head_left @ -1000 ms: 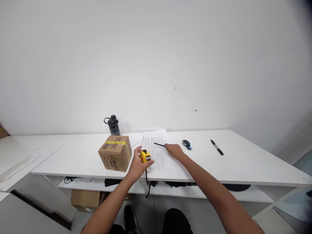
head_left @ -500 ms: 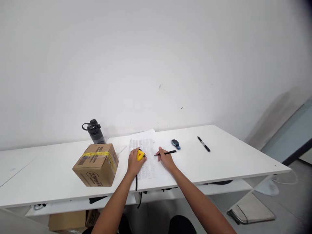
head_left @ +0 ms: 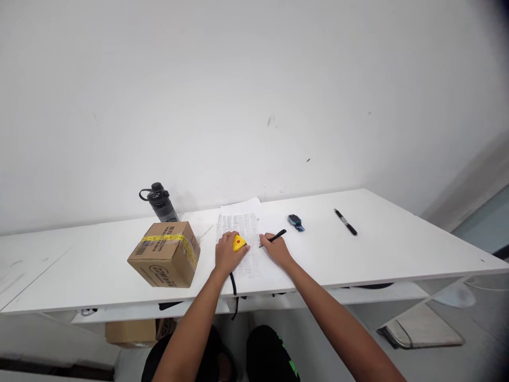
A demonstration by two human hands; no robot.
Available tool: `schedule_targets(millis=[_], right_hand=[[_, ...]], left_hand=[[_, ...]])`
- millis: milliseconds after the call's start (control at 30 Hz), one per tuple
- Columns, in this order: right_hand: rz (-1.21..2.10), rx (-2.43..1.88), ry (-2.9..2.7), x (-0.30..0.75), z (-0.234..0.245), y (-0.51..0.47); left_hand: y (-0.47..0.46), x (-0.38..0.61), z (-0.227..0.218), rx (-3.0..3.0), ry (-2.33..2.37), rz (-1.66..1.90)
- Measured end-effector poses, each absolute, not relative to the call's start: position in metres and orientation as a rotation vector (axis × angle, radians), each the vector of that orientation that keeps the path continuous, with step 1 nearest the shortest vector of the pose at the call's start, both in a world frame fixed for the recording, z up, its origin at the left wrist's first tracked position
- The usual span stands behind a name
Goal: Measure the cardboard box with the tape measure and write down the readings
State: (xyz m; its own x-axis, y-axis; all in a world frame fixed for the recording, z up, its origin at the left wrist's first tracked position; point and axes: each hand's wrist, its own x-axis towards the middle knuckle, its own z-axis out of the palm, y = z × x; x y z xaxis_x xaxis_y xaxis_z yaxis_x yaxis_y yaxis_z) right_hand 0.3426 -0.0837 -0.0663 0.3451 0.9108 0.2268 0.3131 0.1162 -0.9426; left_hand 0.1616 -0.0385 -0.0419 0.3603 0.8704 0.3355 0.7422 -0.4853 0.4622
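My left hand (head_left: 227,254) is closed round a yellow tape measure (head_left: 239,243) and rests with it on a printed sheet of paper (head_left: 243,231) on the white table (head_left: 358,254). A black strap (head_left: 233,284) hangs from the tape measure over the table's front edge. My right hand (head_left: 277,250) grips a black pen (head_left: 275,236), its tip on the paper just right of the tape measure. A cardboard box (head_left: 166,253) with yellow tape stands to the left of my left hand.
A dark water bottle (head_left: 159,202) stands by the wall behind the box. A small blue device (head_left: 296,222) and a black marker (head_left: 345,222) lie to the right of the paper. A shelf under the table holds dark items; another cardboard box (head_left: 133,331) sits on the floor.
My left hand brought the tape measure down onto the paper. My right hand picked up the pen and turned its tip onto the sheet. The view shifted sideways.
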Motion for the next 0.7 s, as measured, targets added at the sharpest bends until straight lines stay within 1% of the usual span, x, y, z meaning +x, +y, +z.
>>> schedule_targets(millis=[700], right_hand=[[0.633,-1.470,-1.181,0.3454,-0.0733,-0.0799]], left_hand=[[-0.0347,0.1591,-0.0489,2.415,1.411,0.862]])
